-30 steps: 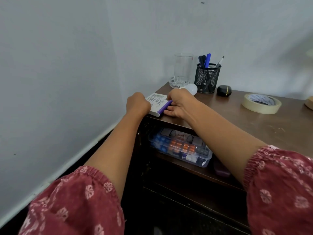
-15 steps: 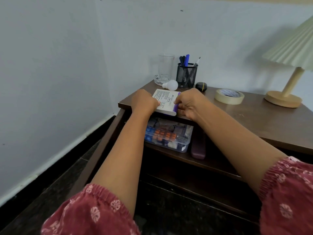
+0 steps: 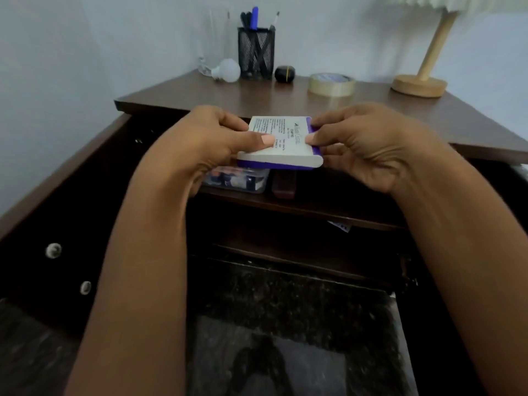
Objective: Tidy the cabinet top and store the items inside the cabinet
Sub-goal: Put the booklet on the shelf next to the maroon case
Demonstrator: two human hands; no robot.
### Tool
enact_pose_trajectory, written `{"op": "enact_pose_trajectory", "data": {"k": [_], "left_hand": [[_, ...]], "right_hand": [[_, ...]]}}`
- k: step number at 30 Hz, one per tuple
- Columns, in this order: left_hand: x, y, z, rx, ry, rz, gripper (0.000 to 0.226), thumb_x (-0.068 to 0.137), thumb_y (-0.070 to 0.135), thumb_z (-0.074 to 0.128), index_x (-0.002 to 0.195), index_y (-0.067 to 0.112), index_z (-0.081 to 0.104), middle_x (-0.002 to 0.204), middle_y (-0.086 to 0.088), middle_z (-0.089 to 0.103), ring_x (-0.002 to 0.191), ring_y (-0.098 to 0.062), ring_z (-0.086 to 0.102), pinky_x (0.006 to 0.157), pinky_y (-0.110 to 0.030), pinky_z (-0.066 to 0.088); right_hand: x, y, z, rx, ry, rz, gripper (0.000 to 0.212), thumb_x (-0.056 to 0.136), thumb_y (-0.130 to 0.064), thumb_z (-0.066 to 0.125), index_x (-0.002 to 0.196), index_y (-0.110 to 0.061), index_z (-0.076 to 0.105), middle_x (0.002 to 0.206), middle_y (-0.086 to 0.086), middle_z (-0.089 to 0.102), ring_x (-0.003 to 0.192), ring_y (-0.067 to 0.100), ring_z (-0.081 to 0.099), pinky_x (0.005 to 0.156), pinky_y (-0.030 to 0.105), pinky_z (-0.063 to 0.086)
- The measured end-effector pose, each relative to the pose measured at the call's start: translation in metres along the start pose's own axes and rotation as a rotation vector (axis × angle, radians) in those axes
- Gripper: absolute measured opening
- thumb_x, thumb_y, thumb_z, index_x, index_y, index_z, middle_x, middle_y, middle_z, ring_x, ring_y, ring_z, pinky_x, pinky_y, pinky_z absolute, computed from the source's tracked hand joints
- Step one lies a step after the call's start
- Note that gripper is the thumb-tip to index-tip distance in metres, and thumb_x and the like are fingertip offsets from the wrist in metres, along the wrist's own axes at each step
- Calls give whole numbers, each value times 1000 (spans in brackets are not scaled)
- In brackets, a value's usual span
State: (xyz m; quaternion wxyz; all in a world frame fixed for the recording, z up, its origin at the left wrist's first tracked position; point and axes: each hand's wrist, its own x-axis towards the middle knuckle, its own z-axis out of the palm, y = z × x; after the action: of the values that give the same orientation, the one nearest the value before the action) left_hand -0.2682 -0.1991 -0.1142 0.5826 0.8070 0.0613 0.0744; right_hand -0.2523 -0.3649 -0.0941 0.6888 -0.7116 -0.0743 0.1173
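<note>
A flat white box with purple edges (image 3: 285,144) hangs in the air in front of the open cabinet, just below its brown top (image 3: 371,110). My left hand (image 3: 208,141) grips the box's left side, thumb on its printed face. My right hand (image 3: 365,144) pinches the right side. Behind and under the box, the upper shelf (image 3: 328,210) carries a clear plastic container of small items (image 3: 240,180) and a dark maroon object (image 3: 284,185).
At the back of the cabinet top stand a drinking glass (image 3: 213,41), a white bulb (image 3: 227,70), a black mesh pen holder (image 3: 256,52), a small black object (image 3: 285,73), a tape roll (image 3: 332,84) and a wooden lamp (image 3: 420,81). The cabinet door (image 3: 65,224) hangs open at left.
Both hands have lifted the box off the cabinet top's front edge and drawn it toward me and lower, in front of the open shelves. My view has tilted down.
</note>
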Motion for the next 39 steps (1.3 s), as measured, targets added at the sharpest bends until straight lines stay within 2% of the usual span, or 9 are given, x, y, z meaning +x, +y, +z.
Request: {"op": "enact_pose_trajectory", "data": {"k": [5, 10, 12, 14, 18, 23, 26, 30, 39], "left_hand": [[-13, -25, 23, -15, -104, -23, 44, 62, 21, 78, 100, 8, 60, 92, -5, 68, 81, -12, 64, 72, -22, 54], [0, -66, 53, -92, -273, -89, 68, 54, 24, 86, 114, 8, 59, 107, -8, 69, 99, -17, 65, 96, -31, 48], [8, -79, 69, -71, -329, -94, 59, 66, 13, 80, 119, 10, 56, 104, -4, 70, 94, -11, 65, 92, -22, 48], [18, -87, 88, 26, -339, -59, 64, 69, 8, 78, 127, 11, 50, 112, -6, 66, 97, -10, 62, 85, -17, 47], [41, -92, 121, 338, -258, 113, 60, 72, 14, 77, 127, 12, 52, 123, -6, 61, 103, -13, 57, 84, -21, 44], [79, -88, 143, 694, -168, 272, 54, 81, 30, 68, 128, 12, 48, 133, -11, 51, 122, -28, 42, 102, -35, 37], [96, -91, 150, 871, -188, 268, 49, 88, 37, 57, 130, 16, 44, 137, -8, 45, 123, -27, 28, 89, -32, 24], [114, -96, 156, 988, -190, 318, 49, 90, 38, 52, 132, 15, 41, 139, -7, 42, 126, -29, 23, 94, -40, 24], [129, -104, 161, 1128, -230, 349, 52, 92, 42, 48, 133, 11, 43, 141, -8, 39, 132, -30, 14, 98, -44, 20]], "right_hand": [[-10, 33, -19, 31, -16, 130, 28, 87, 14, 46, 109, -3, 52, 98, 19, 62, 78, 19, 63, 61, 23, 57], [9, 75, -36, 88, 105, 241, 44, 86, 18, 42, 129, 6, 42, 122, 27, 55, 97, 29, 57, 62, 28, 54], [20, 93, -43, 111, 163, 264, 48, 85, 19, 42, 132, 7, 40, 126, 27, 53, 104, 32, 57, 62, 29, 55], [31, 107, -50, 122, 231, 268, 52, 86, 19, 41, 136, 5, 37, 128, 26, 52, 112, 34, 55, 75, 33, 50], [54, 123, -64, 119, 331, 233, 53, 87, 19, 37, 137, 2, 36, 128, 22, 53, 98, 26, 55, 79, 34, 45], [90, 128, -74, 126, 392, 179, 50, 88, 19, 33, 135, 2, 39, 116, 17, 54, 92, 23, 53, 81, 33, 46], [112, 132, -77, 128, 416, 175, 50, 88, 19, 32, 134, 1, 41, 122, 17, 53, 102, 28, 54, 85, 35, 47], [133, 140, -83, 63, 418, 190, 47, 87, 20, 31, 128, 1, 47, 129, 22, 51, 119, 34, 50, 95, 40, 44], [154, 150, -90, -75, 401, 196, 46, 84, 21, 34, 123, 2, 51, 127, 23, 53, 117, 33, 52, 96, 38, 45]]}}
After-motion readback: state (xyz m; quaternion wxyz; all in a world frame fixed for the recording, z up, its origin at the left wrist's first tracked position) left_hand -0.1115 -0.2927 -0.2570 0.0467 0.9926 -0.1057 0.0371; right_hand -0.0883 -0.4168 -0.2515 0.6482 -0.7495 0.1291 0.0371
